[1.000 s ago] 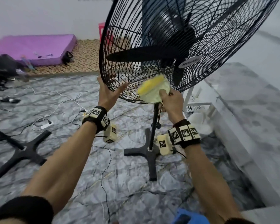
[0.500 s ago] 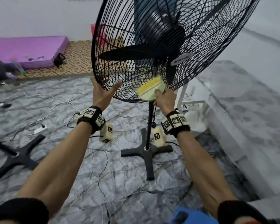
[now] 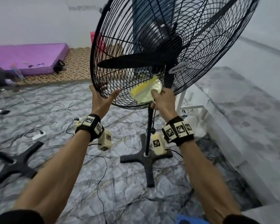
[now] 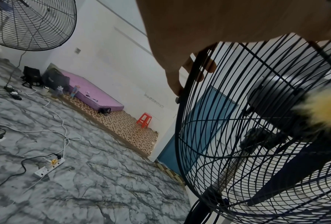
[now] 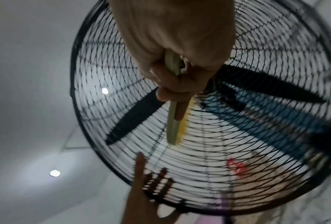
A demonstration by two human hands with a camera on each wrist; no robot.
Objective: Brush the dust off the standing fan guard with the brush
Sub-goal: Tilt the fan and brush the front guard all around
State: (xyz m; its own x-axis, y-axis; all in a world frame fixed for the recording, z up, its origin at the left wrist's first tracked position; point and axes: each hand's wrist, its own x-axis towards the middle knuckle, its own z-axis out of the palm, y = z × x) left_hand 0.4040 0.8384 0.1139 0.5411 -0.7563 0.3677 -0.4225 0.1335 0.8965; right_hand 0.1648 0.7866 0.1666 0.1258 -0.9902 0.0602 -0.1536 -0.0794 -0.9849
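On the floor at about 9 o'clock in the head view lies a purple mattress (image 3: 27, 58), with white cables (image 3: 44, 107) trailing over the marbled floor (image 3: 128, 183) below it. A black cross-shaped base (image 3: 14, 164) sits at 8 o'clock.

The left hand (image 3: 100, 99) reaches up to the lower-left rim of the fan guard (image 3: 120, 50); its fingers (image 4: 208, 66) curl round the rim and show behind the wires, while the thumb lies straight along the front. The guard is a large round cage of thin black wires, radial ribs crossed by concentric rings, tilted so its face looks down at the person. Black blades (image 3: 129, 62) and a white oval badge (image 3: 179, 68) at the hub show through it. It stands on a thin black pole (image 3: 149, 126) above a cross foot (image 3: 145, 159).

The brush (image 3: 145, 92) has a pale yellow-green oval back and yellow bristles, which press against the guard's lower wires at about 6 o'clock, just below the hub. The right hand (image 3: 163, 101) grips its handle (image 5: 173, 65) in a closed fist, forefinger laid along the back, wrist bent upward.
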